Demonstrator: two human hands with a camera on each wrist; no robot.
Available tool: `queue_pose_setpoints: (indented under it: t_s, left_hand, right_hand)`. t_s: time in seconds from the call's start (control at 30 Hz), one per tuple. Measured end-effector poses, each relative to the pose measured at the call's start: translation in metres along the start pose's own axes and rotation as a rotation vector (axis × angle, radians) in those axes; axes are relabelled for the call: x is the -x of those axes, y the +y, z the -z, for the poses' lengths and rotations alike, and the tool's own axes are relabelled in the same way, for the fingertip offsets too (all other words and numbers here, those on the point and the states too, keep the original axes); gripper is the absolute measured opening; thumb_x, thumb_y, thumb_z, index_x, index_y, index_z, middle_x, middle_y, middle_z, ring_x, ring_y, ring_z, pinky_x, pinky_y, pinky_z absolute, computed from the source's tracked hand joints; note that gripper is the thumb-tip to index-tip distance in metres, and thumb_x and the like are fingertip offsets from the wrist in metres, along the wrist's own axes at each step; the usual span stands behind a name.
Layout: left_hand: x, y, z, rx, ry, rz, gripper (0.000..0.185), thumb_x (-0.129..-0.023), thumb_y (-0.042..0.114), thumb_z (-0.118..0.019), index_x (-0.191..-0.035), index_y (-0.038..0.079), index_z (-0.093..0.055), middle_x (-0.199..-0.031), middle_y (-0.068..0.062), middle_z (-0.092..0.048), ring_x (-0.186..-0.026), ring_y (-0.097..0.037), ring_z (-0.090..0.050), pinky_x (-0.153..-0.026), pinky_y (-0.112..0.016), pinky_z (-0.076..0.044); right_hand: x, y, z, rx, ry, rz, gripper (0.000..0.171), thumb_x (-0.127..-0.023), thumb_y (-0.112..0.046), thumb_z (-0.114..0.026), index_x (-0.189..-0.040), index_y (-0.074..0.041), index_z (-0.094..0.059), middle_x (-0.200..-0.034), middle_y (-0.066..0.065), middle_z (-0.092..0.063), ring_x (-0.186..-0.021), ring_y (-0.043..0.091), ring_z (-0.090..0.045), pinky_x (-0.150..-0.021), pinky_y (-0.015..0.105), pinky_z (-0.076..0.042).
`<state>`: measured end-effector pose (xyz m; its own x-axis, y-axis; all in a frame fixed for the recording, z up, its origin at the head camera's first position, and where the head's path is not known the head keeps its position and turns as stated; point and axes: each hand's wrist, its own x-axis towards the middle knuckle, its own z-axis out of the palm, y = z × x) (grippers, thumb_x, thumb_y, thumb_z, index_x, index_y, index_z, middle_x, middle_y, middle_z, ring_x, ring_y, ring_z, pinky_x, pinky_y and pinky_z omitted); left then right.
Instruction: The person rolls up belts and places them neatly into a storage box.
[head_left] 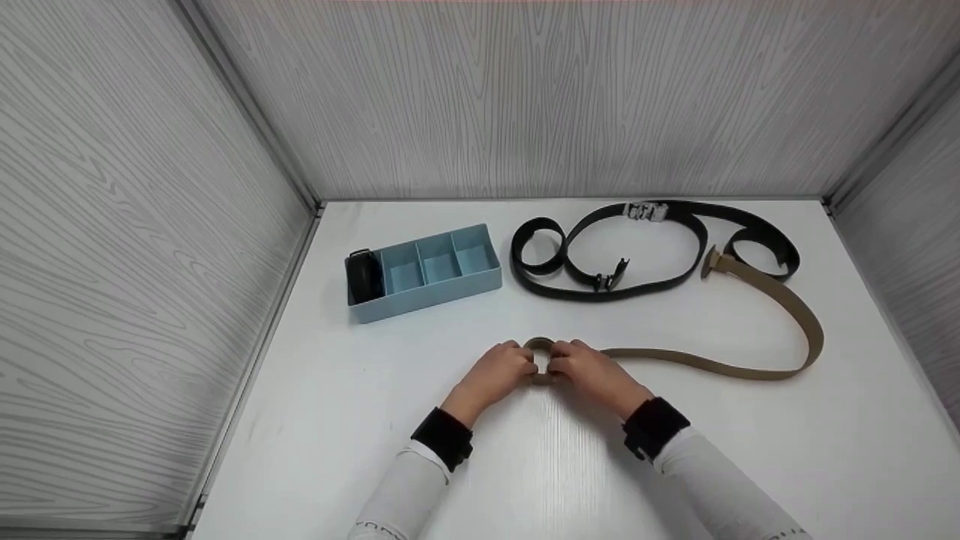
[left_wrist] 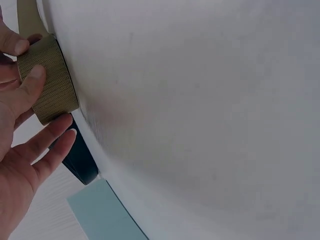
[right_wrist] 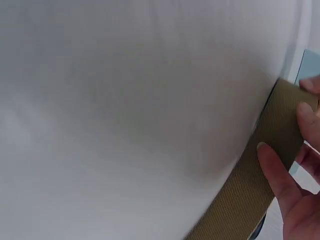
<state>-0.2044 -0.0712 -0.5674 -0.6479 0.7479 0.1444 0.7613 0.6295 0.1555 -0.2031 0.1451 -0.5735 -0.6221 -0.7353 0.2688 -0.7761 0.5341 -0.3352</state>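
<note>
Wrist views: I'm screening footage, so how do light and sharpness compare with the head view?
Head view: brighter, a pale reflection on the white tabletop, soft shadow beside the right hand; left wrist view: dimmer, tabletop greyish, the tan ribbed webbing belt showing its weave; right wrist view: also dim, weave readable.

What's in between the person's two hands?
The coiled part of a flat, tan woven belt is between the left hand and right hand; the head view shows it.
</note>
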Motion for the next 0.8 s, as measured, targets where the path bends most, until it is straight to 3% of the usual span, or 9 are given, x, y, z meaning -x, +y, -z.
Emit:
queue_pose_setpoints:
  t_s: [0.07, 0.17, 0.3, 0.43, 0.5, 0.67, 0.8]
  left_hand:
    - [-0.001, -0.004, 0.002, 0.053, -0.022, -0.025, 0.011, -0.089, 0.015, -0.067, -0.087, 0.016, -0.078, -0.091, 0.002, -0.069, -0.083, -0.017, -0.059, -0.073, -0.028, -0.046]
    - [-0.002, -0.008, 0.003, 0.086, -0.040, -0.010, 0.007, -0.087, 0.016, -0.071, -0.086, 0.016, -0.078, -0.092, 0.004, -0.071, -0.086, -0.015, -0.062, -0.074, -0.029, -0.047]
    - [-0.004, -0.005, 0.003, 0.034, -0.032, 0.040, 0.004, -0.086, 0.020, -0.074, -0.085, 0.017, -0.077, -0.092, 0.006, -0.070, -0.080, -0.015, -0.064, -0.069, -0.032, -0.048]
    - [-0.004, 0.003, 0.001, -0.034, -0.029, 0.040, 0.010, -0.089, 0.025, -0.071, -0.087, 0.017, -0.077, -0.087, 0.005, -0.069, -0.072, -0.016, -0.062, -0.065, -0.031, -0.048]
    - [-0.002, 0.006, 0.000, -0.038, -0.022, 0.039, 0.009, -0.089, 0.023, -0.071, -0.086, 0.016, -0.077, -0.083, 0.005, -0.068, -0.070, -0.016, -0.060, -0.065, -0.030, -0.047]
    - [0.001, 0.004, 0.000, 0.020, -0.005, 0.052, 0.006, -0.083, 0.019, -0.076, -0.081, 0.013, -0.076, -0.081, 0.002, -0.067, -0.071, -0.016, -0.059, -0.065, -0.028, -0.047]
    - [0.001, 0.001, -0.001, 0.061, -0.011, 0.033, 0.011, -0.083, 0.021, -0.076, -0.078, 0.012, -0.075, -0.079, 0.001, -0.066, -0.071, -0.017, -0.059, -0.066, -0.029, -0.047]
  right_hand:
    - [0.001, 0.004, 0.004, -0.021, -0.013, 0.005, 0.014, -0.084, -0.004, -0.073, -0.096, -0.010, -0.075, -0.107, 0.007, -0.063, -0.091, 0.025, -0.057, -0.075, 0.034, -0.050]
    - [0.001, 0.008, 0.004, -0.020, -0.011, 0.033, 0.016, -0.081, -0.003, -0.074, -0.096, -0.008, -0.075, -0.108, 0.007, -0.063, -0.093, 0.025, -0.057, -0.076, 0.034, -0.049]
    - [0.000, 0.006, 0.000, 0.009, 0.015, 0.056, 0.010, -0.082, -0.006, -0.074, -0.091, -0.009, -0.073, -0.098, 0.007, -0.060, -0.083, 0.023, -0.052, -0.068, 0.032, -0.046]
    - [0.000, 0.001, -0.003, 0.006, 0.025, 0.025, 0.006, -0.085, -0.009, -0.070, -0.090, -0.012, -0.071, -0.095, 0.005, -0.057, -0.080, 0.023, -0.049, -0.066, 0.032, -0.045]
    - [0.001, 0.000, -0.003, -0.048, 0.015, -0.022, 0.011, -0.088, -0.007, -0.068, -0.099, -0.011, -0.069, -0.101, 0.004, -0.057, -0.083, 0.021, -0.051, -0.068, 0.031, -0.045]
    - [0.008, 0.005, 0.004, -0.160, 0.009, -0.176, 0.043, -0.091, -0.006, -0.068, -0.131, -0.016, -0.055, -0.127, 0.013, -0.043, -0.070, 0.014, -0.054, -0.057, 0.026, -0.045]
    - [0.016, 0.015, 0.011, -0.133, -0.010, -0.215, 0.051, -0.091, -0.011, -0.069, -0.138, -0.018, -0.050, -0.123, 0.012, -0.037, -0.065, 0.013, -0.052, -0.052, 0.024, -0.042]
